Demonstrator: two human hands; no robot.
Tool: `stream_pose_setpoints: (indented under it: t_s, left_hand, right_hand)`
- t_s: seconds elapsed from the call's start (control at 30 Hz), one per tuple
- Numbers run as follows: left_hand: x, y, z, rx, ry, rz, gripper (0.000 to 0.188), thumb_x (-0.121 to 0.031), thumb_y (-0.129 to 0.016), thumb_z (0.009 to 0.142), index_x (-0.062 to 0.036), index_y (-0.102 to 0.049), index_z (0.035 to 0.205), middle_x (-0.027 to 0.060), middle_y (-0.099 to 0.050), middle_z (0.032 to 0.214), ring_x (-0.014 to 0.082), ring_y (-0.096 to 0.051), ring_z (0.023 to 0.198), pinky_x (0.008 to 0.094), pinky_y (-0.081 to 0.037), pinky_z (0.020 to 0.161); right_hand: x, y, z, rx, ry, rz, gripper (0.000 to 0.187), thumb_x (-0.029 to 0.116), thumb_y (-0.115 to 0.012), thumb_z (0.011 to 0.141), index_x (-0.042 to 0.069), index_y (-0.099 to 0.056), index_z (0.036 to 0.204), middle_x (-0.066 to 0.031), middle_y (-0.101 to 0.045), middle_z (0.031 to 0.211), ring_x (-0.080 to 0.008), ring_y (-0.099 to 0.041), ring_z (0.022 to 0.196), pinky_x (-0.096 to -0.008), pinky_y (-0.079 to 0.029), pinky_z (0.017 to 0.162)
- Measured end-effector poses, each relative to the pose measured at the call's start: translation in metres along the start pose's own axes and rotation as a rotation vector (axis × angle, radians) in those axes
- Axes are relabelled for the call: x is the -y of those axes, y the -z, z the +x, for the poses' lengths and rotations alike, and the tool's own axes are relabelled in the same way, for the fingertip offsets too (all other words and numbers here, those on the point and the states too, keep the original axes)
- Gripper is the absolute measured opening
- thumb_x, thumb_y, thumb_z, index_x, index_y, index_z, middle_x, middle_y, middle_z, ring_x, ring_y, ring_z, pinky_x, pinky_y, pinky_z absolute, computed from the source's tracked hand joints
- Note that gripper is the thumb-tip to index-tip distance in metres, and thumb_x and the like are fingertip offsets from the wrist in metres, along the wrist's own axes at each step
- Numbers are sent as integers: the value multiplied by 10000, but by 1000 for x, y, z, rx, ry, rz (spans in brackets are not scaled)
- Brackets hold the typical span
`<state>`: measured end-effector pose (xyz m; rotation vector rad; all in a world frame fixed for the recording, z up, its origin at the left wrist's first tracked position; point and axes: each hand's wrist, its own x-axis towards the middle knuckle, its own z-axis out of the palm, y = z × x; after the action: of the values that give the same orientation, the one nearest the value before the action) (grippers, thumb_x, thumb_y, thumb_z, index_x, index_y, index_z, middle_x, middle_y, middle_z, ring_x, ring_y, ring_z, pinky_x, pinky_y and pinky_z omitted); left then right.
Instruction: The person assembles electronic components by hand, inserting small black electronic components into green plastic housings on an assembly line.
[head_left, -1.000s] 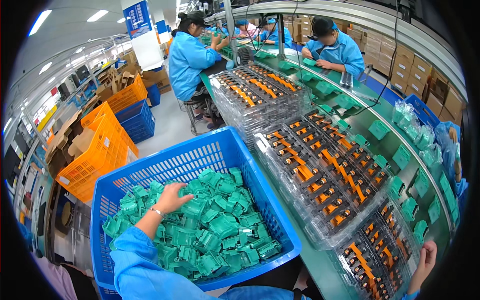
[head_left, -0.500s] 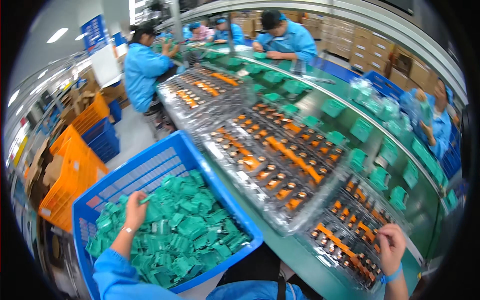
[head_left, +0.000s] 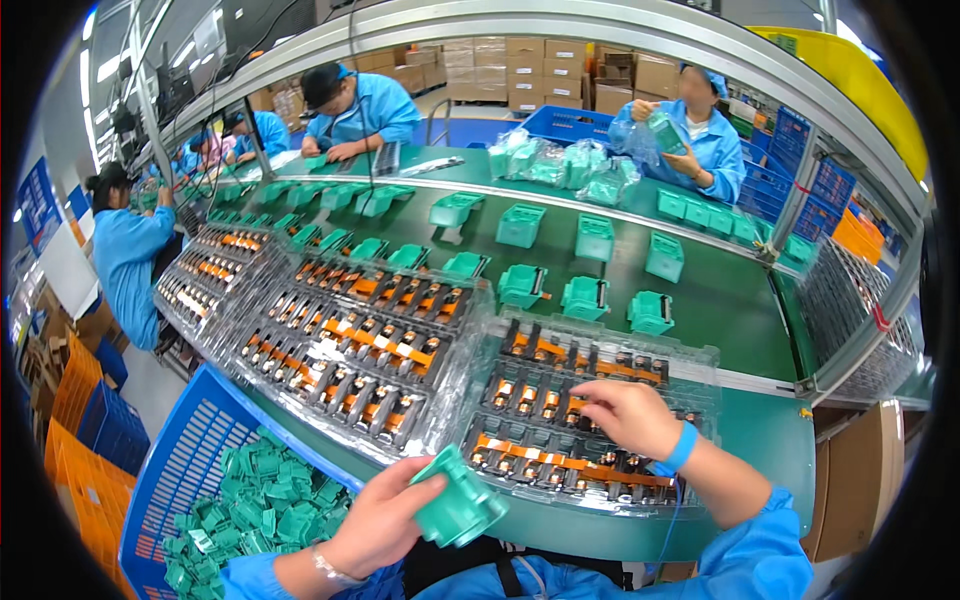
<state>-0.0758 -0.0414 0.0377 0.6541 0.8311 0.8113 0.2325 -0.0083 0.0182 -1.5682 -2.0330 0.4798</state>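
My left hand (head_left: 385,510) grips a green plastic housing (head_left: 460,502) between thumb and fingers, in front of the near tray and beside the blue crate. Over the clear plastic tray (head_left: 708,400) on the right is my right hand (head_left: 632,412), its thumb and fingertips pinched together at the middle row. Whatever it pinches is hidden by the fingers. Rows of small black parts (head_left: 527,398) with orange strips and coppery pieces fill this tray. A blue band circles my right wrist. Loose green housings (head_left: 270,500) lie heaped in the blue crate (head_left: 185,440) at lower left.
More filled trays (head_left: 340,340) stand along the bench to the left. Green housings (head_left: 520,225) sit in rows on the green conveyor (head_left: 720,310). Across it, co-workers (head_left: 365,110) in blue handle parts. A metal frame post (head_left: 790,195) and a cardboard box (head_left: 860,480) are at right.
The view has swung right. My left hand has come out of the crate, now with a green housing in front of me. My right hand remains at the near tray, fingers pinched at its middle row.
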Motion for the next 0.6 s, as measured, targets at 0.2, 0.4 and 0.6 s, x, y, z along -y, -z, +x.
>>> stream_pose_setpoints:
  t_s: [0.2, 0.4, 0.6]
  left_hand:
    - [10, -36, 58, 133, 41, -93, 361, -32, -490, 901, 52, -383, 1236, 152, -529, 1161, 247, -560, 1056, 408, -476, 897]
    - [31, -27, 77, 84, -144, -58, 407, 4, -465, 883, 11, -343, 1272, 178, -492, 1218, 285, -535, 1105, 457, -461, 921]
    - [31, -27, 85, 116, -276, -61, 544, 63, -475, 875, -10, -221, 1350, 162, -412, 1285, 265, -494, 1144, 423, -453, 945]
  right_hand:
    - [2, -24, 11, 2, 96, -366, 184, 297, -595, 821, 179, -658, 948, -73, -611, 756, -265, -622, 732, -394, -485, 584]
    - [7, -34, 17, -40, 120, -423, 208, 327, -612, 804, 119, -605, 801, -95, -598, 663, -268, -618, 665, -403, -468, 545]
    - [-11, -31, 20, -86, 9, -230, 220, 218, -696, 748, 54, -555, 784, -122, -608, 662, -286, -621, 649, -404, -486, 579]
